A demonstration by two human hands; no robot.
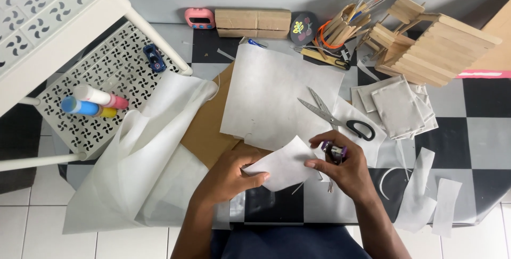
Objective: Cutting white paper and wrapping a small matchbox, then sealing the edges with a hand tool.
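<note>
1. The left hand [226, 176] is pinching the near-left edge of a small white paper piece [285, 164], thumb on top and fingers curled under; the paper is being held just above the surface, just nearer the person than the scissors [335, 115].
2. The right hand [343, 169] is gripping the paper's right edge while also closing around a small purple tool [335, 152]; what kind of tool it is cannot be told.
3. The paper is looking thin, light and floppy, likely to crease or tear; holding it at two opposite edges, as now, is keeping it flat.
4. The scissors are lying open on a large white sheet [277, 99], with brown cardboard [207, 126] showing to their left.
5. Right of the scissors, a stack of grey card squares [399, 109] is resting; beyond it a craft-stick model [431, 46] is standing.
6. Far left of the scissors, a white perforated rack [96, 83] is holding markers [93, 102] and a blue toy car [154, 58].
7. The checkered surface [484, 126] is sitting beside white floor tiles [32, 222].
</note>
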